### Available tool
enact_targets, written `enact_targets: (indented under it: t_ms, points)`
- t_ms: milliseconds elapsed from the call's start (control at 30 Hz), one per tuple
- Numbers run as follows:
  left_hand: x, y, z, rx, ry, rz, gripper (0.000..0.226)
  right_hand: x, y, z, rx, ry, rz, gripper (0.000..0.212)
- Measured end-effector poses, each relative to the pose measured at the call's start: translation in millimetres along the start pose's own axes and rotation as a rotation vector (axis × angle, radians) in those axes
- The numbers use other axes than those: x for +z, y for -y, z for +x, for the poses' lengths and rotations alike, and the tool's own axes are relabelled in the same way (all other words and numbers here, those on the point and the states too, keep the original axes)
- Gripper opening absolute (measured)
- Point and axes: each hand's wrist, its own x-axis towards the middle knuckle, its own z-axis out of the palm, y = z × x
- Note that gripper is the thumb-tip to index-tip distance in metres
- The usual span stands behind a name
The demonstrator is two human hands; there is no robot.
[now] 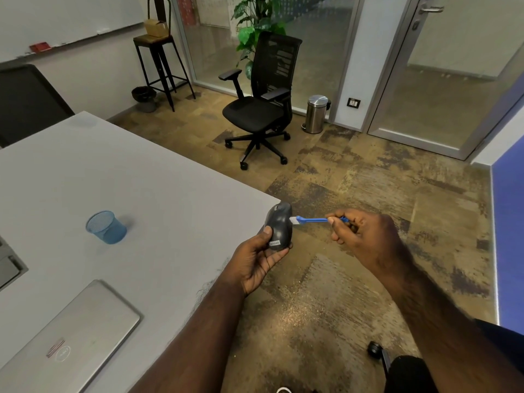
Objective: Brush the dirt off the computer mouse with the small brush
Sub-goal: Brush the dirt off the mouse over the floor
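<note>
Table (113, 171) edge: brush (309, 220) on mouse (279, 226)

Both bare arms were extended forward, each hand closed in a grip.

The left hand (256, 258) was turned palm-up, thumb laid along one side and fingers curled beneath what was held. The right hand (361, 236) was held level with it and just apart, knuckles up, fingers (336, 219) pinched toward the left. Both forearms were angled inward.
</note>
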Motion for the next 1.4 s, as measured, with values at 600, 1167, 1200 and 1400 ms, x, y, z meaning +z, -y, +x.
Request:
enact_targets:
  t_ms: [600, 1167, 1200, 1400]
  points:
    - [-10, 4, 4, 0.084, 0.062, 0.397, 0.038, 11, -4, 20, 0.074, -0.097, -0.044, 0.019]
    - [-12, 6, 10, 0.122, 0.091, 0.440, 0.040, 9, -6, 23, 0.007, -0.034, 0.011, 0.018]
    - [-12, 6, 10, 0.124, 0.085, 0.439, 0.041, 10, -5, 23, -0.001, -0.018, 0.016, 0.017]
    - [-15, 5, 11, 0.127, 0.080, 0.448, 0.043, 9, -5, 24, 0.037, -0.043, -0.036, 0.020]
